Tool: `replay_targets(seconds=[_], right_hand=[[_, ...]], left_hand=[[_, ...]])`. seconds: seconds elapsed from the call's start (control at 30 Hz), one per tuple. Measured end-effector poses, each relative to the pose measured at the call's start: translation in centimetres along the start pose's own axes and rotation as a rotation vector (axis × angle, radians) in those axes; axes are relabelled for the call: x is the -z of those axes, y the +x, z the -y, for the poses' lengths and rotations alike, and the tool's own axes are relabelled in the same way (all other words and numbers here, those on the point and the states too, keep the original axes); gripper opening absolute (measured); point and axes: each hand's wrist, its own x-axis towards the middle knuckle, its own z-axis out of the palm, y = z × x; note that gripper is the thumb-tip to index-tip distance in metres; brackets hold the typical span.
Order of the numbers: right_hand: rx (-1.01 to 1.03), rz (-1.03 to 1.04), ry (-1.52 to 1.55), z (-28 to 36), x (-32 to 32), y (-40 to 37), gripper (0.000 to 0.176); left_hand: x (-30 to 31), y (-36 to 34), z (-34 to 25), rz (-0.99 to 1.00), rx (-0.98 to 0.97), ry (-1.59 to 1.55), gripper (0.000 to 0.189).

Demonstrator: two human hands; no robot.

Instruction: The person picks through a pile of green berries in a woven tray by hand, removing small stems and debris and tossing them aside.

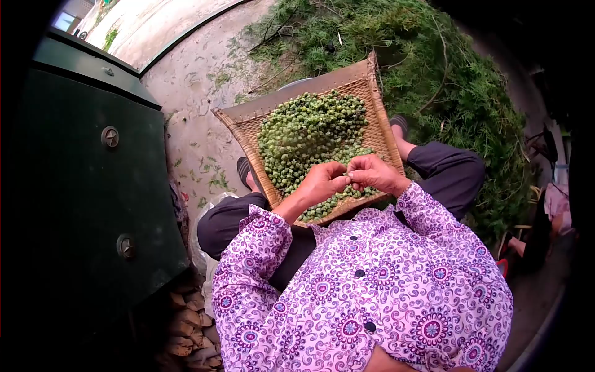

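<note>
A woven basket tray (379, 105) with a flat board edge rests across my lap, holding a heap of small green cones or berries (310, 133). Over the near part of the heap, my left hand (322, 183) and my right hand (377, 173) meet, fingertips pinched close together. Something tiny may be between the fingertips, too small to name. Both hands are closed, with green pieces lying under and around them.
Cut green branches (471, 124) lie piled on the ground ahead and to the right. A dark green metal door (93, 186) stands at left. Chopped wood (189, 328) and a plastic bag (201, 242) are at lower left.
</note>
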Motion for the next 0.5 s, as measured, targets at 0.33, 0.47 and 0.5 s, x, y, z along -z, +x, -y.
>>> replay_targets(seconds=[0.33,0.47,0.5], right_hand=[[0.292,-0.263,-0.77,-3.7,4.4,1.5,0.008],[0.246,-0.227,-1.216,-5.5,3.4,2.6,0.011],[0.186,-0.223,-1.332,-5.7,3.1,2.8,0.009]], left_hand=[[0.8,-1.1,-0.3,0.148,0.058,0.359,0.018],[1.3,-1.3,0.1,0.16,0.057,0.483,0.028],[1.5,-1.3,0.0,0.149,0.052,0.493,0.028]])
